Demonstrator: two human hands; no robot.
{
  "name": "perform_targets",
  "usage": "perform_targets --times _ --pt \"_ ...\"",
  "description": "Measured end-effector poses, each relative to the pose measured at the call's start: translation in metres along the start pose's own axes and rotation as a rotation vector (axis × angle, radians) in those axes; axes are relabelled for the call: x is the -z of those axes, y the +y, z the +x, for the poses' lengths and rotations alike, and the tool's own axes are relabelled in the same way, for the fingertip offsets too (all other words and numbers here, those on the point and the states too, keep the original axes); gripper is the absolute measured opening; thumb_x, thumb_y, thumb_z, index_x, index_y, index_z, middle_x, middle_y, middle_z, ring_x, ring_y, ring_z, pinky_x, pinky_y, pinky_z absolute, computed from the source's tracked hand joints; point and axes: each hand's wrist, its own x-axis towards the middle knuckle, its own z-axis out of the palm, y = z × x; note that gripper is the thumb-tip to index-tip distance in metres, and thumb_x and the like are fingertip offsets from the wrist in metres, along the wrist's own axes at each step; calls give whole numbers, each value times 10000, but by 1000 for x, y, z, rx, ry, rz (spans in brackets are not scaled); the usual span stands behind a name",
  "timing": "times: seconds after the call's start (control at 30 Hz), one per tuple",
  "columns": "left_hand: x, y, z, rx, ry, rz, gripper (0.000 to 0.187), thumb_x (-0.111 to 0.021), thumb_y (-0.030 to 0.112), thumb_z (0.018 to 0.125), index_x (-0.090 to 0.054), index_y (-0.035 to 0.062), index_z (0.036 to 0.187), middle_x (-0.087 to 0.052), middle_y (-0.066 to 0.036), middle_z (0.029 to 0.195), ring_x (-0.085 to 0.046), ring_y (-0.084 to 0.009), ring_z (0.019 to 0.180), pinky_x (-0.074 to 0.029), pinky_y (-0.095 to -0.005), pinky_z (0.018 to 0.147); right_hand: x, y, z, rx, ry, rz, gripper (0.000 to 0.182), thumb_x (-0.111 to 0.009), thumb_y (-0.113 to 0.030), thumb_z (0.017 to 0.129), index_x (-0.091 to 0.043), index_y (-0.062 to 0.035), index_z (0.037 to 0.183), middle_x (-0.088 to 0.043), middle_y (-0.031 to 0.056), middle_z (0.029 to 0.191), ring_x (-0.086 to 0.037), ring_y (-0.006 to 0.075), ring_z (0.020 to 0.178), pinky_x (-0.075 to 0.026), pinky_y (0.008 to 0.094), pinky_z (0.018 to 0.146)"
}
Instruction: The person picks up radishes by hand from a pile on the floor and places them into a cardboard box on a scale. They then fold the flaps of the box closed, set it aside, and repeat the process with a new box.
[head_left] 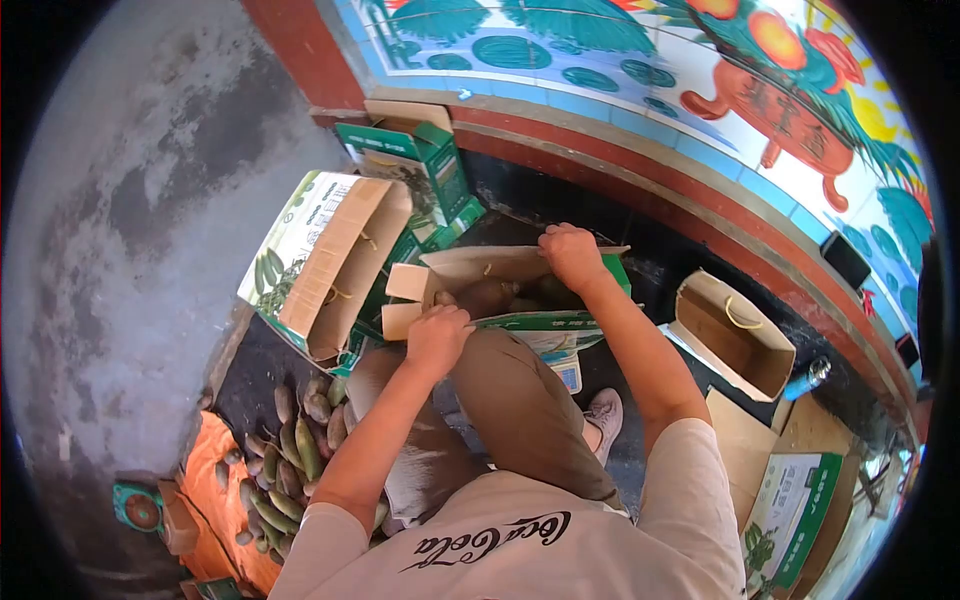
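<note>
In front of my knees stands an open green-and-brown cardboard box (pixel 530 321) with several dark brownish roots (pixel 485 297) inside. My left hand (pixel 438 338) is at the box's near left edge, its fingers curled on the cardboard beside a raised end flap (pixel 405 283). At the far side, toward the right, my right hand (pixel 572 256) has its fingers closed on the upright long flap (pixel 480 262). The fingertips of both hands are partly hidden.
Left of the box is an open carton (pixel 335 250), with another green carton (pixel 415 165) behind. An empty box (pixel 735 330) and a blue bottle (pixel 808 378) are at right. Green and brown roots (pixel 290 460) lie at lower left near an orange sheet (pixel 210 480). A painted wall rises ahead.
</note>
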Motion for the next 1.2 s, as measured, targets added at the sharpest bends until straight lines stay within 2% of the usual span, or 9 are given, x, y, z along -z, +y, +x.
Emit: perform_targets --times 0.2,0.4,0.73,0.8,0.87,0.93,1.07,1.13,1.2 --pt "17 52 32 -267 15 6 150 -696 120 660 -550 87 664 -546 -58 696 -569 -265 748 -475 -389 645 70 37 -74 -239 92 10 116 -653 -176 715 -598 -74 715 -579 86 754 -595 283 790 -487 402 668" --pt "14 134 43 -629 -52 -135 157 -666 147 685 -520 100 652 -511 -51 673 -548 -244 699 -457 -355 584 168 48 -179 -517 47 -57 156 -649 -176 748 -566 -44 737 -561 124 772 -577 332 790 -473 431 675" --pt "-83 283 -29 -1028 -269 -594 85 -591 141 701 -541 106 641 -551 -39 675 -562 -217 690 -478 -346 589 312 4 -403 -922 -194 -370 168 -655 -132 770 -533 -18 752 -541 165 750 -554 382 740 -447 451 633" --pt "-96 319 -53 -1129 -338 -602 62 -583 129 702 -559 103 651 -574 -52 667 -578 -232 680 -485 -365 571 332 2 -482 -834 -106 -471 202 -640 -168 805 -538 -14 724 -537 187 741 -545 395 719 -431 462 619" --pt "-101 346 -66 -1239 -446 -524 50 -577 118 704 -573 97 659 -590 -71 657 -595 -256 666 -490 -390 557 364 -20 -509 -1101 -307 -536 188 -637 -179 813 -560 -25 737 -551 165 741 -557 369 746 -440 460 632" --pt "-110 353 -68 -1211 -464 -639 41 -569 106 705 -582 98 666 -596 -88 655 -604 -285 653 -491 -407 551 375 -31 -560 -1127 -243 -596 193 -634 -213 815 -576 -43 743 -583 144 766 -578 357 722 -451 451 621" --pt "-97 320 -23 -995 -453 -597 76 -576 168 737 -612 101 736 -632 -76 780 -623 -276 782 -502 -407 661 358 -42 -663 -1526 -786 -683 251 -507 -266 869 -640 -55 846 -631 176 834 -626 371 791 -485 479 678" --pt "-73 277 1 -779 -311 -652 101 -585 180 763 -642 104 797 -643 -69 854 -615 -261 839 -501 -381 716 370 -33 -689 -1489 -644 -641 222 -496 -238 872 -641 -79 931 -633 163 920 -614 342 875 -490 457 718" --pt "-60 228 19 -792 -51 -466 121 -595 173 782 -660 89 840 -657 -86 878 -623 -263 842 -507 -377 740 377 -19 -649 -1439 -586 -657 219 -492 -182 870 -622 -69 1004 -628 163 965 -605 355 895 -486 463 735"
